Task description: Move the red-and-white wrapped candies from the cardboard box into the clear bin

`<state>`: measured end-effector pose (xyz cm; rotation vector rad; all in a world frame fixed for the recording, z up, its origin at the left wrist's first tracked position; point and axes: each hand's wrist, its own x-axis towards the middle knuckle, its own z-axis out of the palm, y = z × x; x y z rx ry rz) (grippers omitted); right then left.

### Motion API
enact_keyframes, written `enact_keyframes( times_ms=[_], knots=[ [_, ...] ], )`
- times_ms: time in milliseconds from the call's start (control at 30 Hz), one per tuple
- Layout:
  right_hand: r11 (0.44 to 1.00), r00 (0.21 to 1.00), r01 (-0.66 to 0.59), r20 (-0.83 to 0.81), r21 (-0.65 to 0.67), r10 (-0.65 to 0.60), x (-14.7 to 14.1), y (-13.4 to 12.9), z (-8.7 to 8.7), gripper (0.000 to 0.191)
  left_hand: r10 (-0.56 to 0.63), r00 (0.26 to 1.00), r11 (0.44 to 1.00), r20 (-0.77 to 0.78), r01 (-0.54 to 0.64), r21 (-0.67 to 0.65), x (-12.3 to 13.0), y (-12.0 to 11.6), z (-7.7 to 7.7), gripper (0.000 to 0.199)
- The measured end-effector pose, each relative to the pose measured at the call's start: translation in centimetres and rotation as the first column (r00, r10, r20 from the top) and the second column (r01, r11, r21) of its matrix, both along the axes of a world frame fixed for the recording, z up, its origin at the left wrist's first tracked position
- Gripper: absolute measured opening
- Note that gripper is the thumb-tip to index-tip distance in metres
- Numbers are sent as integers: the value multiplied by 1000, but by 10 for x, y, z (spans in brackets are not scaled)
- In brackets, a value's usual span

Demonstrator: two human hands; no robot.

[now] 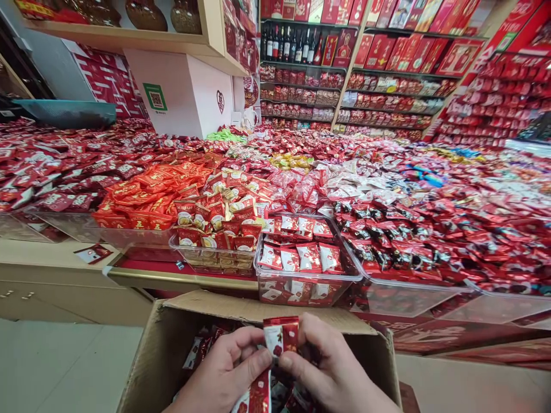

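Over an open cardboard box [142, 355], my two hands are close together. Between them, a red and white wrapped candy packet [282, 337] stands upright, pinched at its sides. My right hand [331, 367] grips its right edge with thumb and fingers. My left hand [235, 361] is closed, its thumb at the packet's lower left. A second red and white packet [257, 394] hangs just under the left thumb and appears held in that hand. More packets [200, 350] lie inside the box, partly hidden by my hands.
Beyond the box, a clear plastic bin [301, 276] holds rows of similar red and white packets. Left of it, another bin holds durian candy packets [215, 221]. Bins of orange-red packets [146, 198] and dark red ones [408, 241] flank these. Shelves [297, 69] stand behind.
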<state>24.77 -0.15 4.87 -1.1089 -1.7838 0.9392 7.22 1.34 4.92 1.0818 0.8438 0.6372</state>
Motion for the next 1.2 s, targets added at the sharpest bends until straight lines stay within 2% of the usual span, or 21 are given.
enact_keyframes(
  times_ms=[67,133,200,267,333,367,433,500,567,633,667,767,867,967,1033,1100,1200],
  knots=[
    [993,996,-23,-84,-115,13,0,1,2,16,-30,999,999,-27,30,-11,1,1,0,27],
    [977,983,-54,-185,-205,16,2,0,5,26,-70,997,998,-29,70,-3,2,2,2,29],
    [977,986,-37,-166,-210,1,11,-2,8,22,-80,994,996,-71,82,32,-1,5,7,27],
    [985,990,48,-121,-168,-69,28,-4,11,12,-44,986,993,-160,60,101,-6,10,17,24],
    [983,968,113,-205,-146,-142,46,-9,11,11,24,969,976,-245,30,216,-11,17,31,20],
    [983,949,99,-282,-154,-140,53,-12,11,12,64,962,955,-265,18,295,-10,20,38,19],
    [981,912,6,-401,-195,-86,58,-19,9,15,177,937,879,-302,-12,477,-2,24,48,17],
    [960,892,-69,-448,-272,-63,51,-25,10,18,265,917,740,-299,6,672,14,24,53,17],
    [943,907,-74,-414,-325,-72,38,-30,12,19,235,919,605,-315,116,788,33,24,55,17],
    [950,940,-23,-331,-310,-85,30,-32,13,17,132,921,525,-366,249,814,48,30,63,20],
    [955,949,12,-296,-298,-104,30,-33,12,18,76,915,503,-397,309,807,54,37,69,23],
    [928,923,150,-288,-340,-255,41,-37,6,24,28,873,442,-488,427,789,65,75,95,18],
    [872,852,260,-327,-414,-409,56,-41,-4,31,-112,669,480,-735,684,550,74,114,112,15],
    [844,804,273,-372,-461,-464,63,-43,-12,32,-327,462,489,-824,829,271,86,133,109,23],
    [838,783,260,-404,-479,-474,63,-43,-15,31,-391,359,462,-848,873,157,92,134,101,32],
    [842,771,251,-427,-478,-472,62,-43,-17,30,-386,294,447,-875,889,101,96,132,94,40],
    [845,765,256,-436,-469,-473,60,-43,-18,32,-342,263,472,-902,878,76,98,129,88,47]
  ],
)
